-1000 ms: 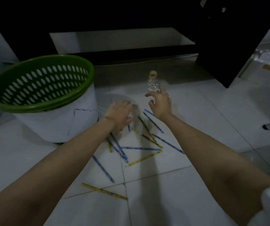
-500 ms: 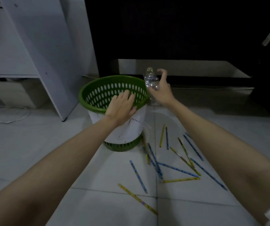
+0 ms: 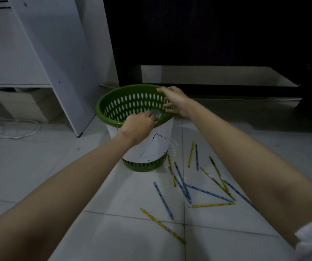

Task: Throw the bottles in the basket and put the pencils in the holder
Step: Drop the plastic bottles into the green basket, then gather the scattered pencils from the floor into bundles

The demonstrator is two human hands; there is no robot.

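The basket (image 3: 132,106) stands on the floor (image 3: 38,166) in the middle of the frame. A bottle (image 3: 156,114) is inside it, near the front rim. Pencils (image 3: 198,181) lie scattered on the floor to the lower right of the basket. A cable (image 3: 19,130) lies at the left edge.

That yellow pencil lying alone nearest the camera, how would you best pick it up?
Pinch the yellow pencil near its middle, coming straight down from above. It lies flat on the tiled floor, slanted, clear of the other pencils, so fingers fit either side of its thin shaft.
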